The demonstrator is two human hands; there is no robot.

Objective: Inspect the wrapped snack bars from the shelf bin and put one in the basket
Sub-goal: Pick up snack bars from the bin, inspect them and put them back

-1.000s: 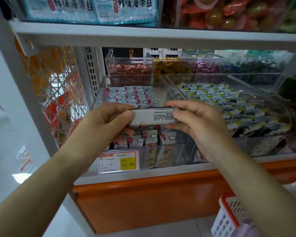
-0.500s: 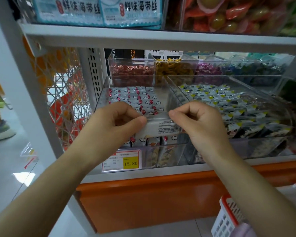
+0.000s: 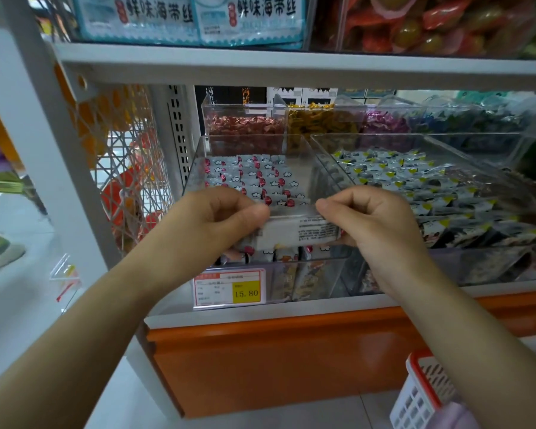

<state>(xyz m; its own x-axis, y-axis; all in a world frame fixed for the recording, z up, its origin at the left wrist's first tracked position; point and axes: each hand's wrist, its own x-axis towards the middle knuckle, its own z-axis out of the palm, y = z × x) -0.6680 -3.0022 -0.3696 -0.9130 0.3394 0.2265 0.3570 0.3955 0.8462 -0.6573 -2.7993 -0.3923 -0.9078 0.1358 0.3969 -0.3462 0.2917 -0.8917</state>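
I hold one white wrapped snack bar (image 3: 297,232) with small printed text facing me, just above the front wall of the clear shelf bin (image 3: 195,168). My left hand (image 3: 217,219) pinches its left end and my right hand (image 3: 372,218) pinches its right end. Behind it the bin holds several more wrapped bars (image 3: 254,178), white with red and cloud marks. The red-and-white basket (image 3: 421,394) shows at the bottom right corner, below my right forearm.
A second clear bin (image 3: 508,181) of grey-and-yellow packets sits to the right. Smaller bins of sweets (image 3: 245,126) stand behind. A price tag (image 3: 229,287) reading 15.80 hangs on the bin front. The upper shelf edge (image 3: 291,65) is overhead; an orange base panel (image 3: 276,357) lies below.
Both hands lowered the bar slightly toward the bin's front and tilted it, with the fingers curling tighter over its ends. The view shifted a little to the left.
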